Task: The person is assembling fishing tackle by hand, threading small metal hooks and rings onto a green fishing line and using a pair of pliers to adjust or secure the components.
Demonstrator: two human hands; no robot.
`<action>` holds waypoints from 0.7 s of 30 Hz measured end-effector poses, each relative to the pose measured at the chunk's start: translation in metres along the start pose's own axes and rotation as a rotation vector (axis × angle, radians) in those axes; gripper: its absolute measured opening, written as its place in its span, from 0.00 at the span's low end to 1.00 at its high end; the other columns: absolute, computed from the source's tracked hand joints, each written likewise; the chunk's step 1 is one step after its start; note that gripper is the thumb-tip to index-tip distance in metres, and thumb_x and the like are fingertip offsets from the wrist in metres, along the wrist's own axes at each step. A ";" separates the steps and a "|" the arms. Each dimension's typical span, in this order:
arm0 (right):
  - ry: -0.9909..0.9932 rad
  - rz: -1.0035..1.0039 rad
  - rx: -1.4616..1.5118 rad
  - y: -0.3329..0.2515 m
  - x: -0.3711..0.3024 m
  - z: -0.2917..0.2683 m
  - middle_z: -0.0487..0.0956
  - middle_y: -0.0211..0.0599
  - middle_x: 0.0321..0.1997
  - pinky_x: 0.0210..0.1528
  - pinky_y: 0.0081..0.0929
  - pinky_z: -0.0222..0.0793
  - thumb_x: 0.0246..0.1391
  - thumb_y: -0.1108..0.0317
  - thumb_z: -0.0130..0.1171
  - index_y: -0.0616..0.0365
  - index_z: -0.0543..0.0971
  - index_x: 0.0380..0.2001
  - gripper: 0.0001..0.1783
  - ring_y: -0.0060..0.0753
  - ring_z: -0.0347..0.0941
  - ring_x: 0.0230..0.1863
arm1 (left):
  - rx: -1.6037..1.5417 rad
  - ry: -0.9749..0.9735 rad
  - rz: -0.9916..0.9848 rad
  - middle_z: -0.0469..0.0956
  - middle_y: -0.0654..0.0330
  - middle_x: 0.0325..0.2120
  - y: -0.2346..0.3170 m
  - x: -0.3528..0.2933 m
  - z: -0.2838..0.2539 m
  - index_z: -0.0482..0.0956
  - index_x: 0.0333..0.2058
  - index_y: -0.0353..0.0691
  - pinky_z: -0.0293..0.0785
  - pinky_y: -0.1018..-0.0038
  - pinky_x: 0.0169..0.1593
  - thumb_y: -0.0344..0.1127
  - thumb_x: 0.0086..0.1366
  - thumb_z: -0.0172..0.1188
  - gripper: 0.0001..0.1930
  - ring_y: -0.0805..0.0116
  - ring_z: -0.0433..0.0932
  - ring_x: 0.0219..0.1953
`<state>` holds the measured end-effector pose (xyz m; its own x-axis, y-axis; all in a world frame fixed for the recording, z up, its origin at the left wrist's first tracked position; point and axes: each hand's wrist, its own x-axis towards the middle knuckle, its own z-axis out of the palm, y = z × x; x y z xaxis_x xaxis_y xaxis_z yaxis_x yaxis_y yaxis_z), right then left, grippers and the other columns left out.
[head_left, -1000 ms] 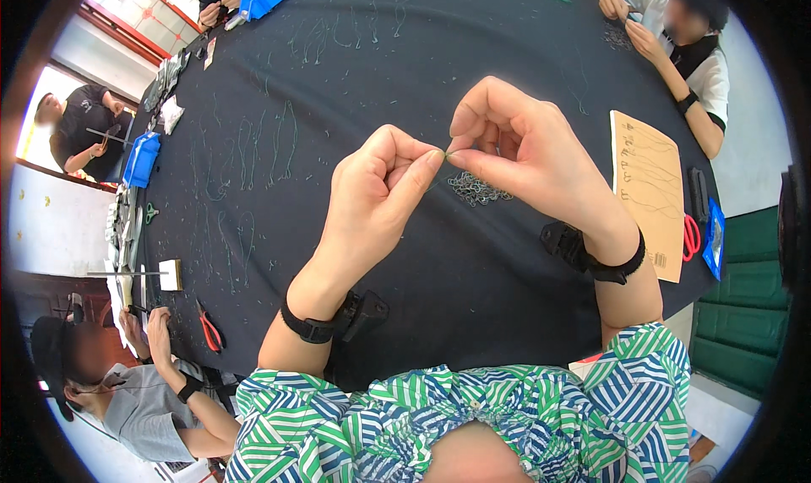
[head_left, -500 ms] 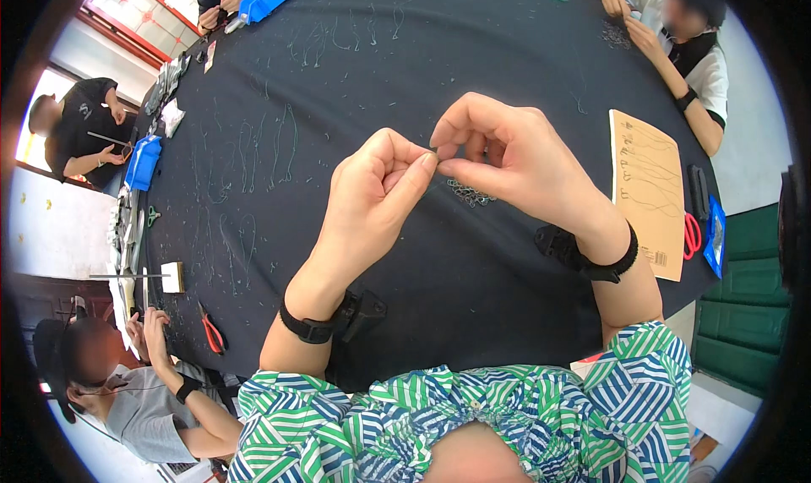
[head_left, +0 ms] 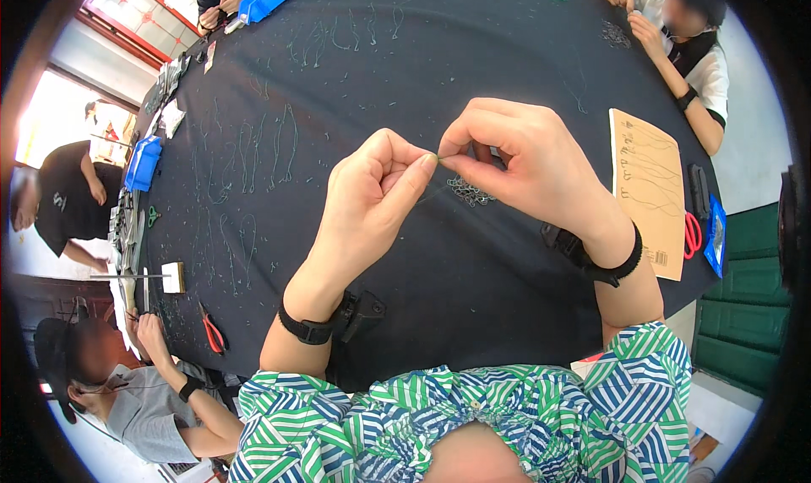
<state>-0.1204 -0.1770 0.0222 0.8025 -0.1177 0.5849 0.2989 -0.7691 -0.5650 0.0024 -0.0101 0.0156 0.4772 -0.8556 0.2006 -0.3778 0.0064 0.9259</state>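
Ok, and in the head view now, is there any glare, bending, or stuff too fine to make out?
Head view: glare washes out the bright white opening at left; head view: the dark green panelled door looks skewed near the picture's edge; head view: the thin green strand between the bare left hand and bare right hand is too fine to trace.

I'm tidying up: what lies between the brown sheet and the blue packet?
In the head view, a red handle lies between the brown sheet and blue packet, with a black object just beyond it.
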 end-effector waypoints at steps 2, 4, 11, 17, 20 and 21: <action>-0.011 0.002 0.020 0.000 0.000 -0.001 0.75 0.31 0.26 0.24 0.21 0.64 0.48 0.76 0.65 0.59 0.79 0.29 0.05 0.23 0.71 0.22 | 0.010 -0.002 0.004 0.63 0.77 0.20 0.000 0.000 0.000 0.74 0.33 0.37 0.51 0.88 0.25 0.31 0.70 0.58 0.06 0.90 0.55 0.22; -0.013 0.000 0.021 0.000 0.000 -0.001 0.75 0.31 0.26 0.24 0.22 0.64 0.48 0.76 0.65 0.59 0.79 0.29 0.05 0.23 0.71 0.22 | 0.030 -0.004 0.010 0.63 0.77 0.20 -0.001 0.000 -0.001 0.74 0.32 0.36 0.51 0.87 0.25 0.31 0.69 0.59 0.06 0.90 0.55 0.22; -0.037 0.003 0.035 0.000 0.001 -0.002 0.75 0.32 0.26 0.24 0.22 0.65 0.48 0.77 0.64 0.60 0.79 0.29 0.05 0.24 0.70 0.22 | 0.168 -0.003 0.095 0.63 0.75 0.19 0.001 0.001 -0.003 0.72 0.32 0.36 0.53 0.85 0.26 0.29 0.68 0.58 0.06 0.88 0.56 0.22; -0.079 0.058 0.145 0.004 0.002 -0.002 0.76 0.29 0.27 0.24 0.19 0.63 0.52 0.74 0.64 0.61 0.79 0.31 0.04 0.18 0.70 0.24 | 0.249 -0.020 0.129 0.63 0.73 0.19 0.005 0.000 -0.003 0.71 0.32 0.36 0.55 0.84 0.25 0.28 0.69 0.57 0.05 0.86 0.57 0.22; -0.170 0.230 0.339 0.007 0.003 -0.006 0.80 0.34 0.31 0.29 0.23 0.70 0.55 0.71 0.62 0.61 0.79 0.34 0.06 0.24 0.76 0.27 | 0.178 -0.018 0.138 0.64 0.74 0.20 0.000 0.000 -0.003 0.72 0.33 0.36 0.55 0.85 0.25 0.28 0.69 0.57 0.05 0.87 0.57 0.22; -0.169 0.232 0.336 0.008 0.003 -0.008 0.80 0.34 0.31 0.29 0.23 0.70 0.55 0.71 0.62 0.61 0.79 0.34 0.06 0.24 0.76 0.27 | 0.144 -0.007 0.108 0.64 0.74 0.20 -0.001 0.001 -0.001 0.72 0.33 0.36 0.54 0.86 0.25 0.29 0.70 0.56 0.05 0.88 0.58 0.22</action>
<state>-0.1198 -0.1883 0.0237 0.9328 -0.1373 0.3332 0.2303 -0.4838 -0.8443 0.0042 -0.0100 0.0155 0.4222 -0.8576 0.2937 -0.5367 0.0247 0.8434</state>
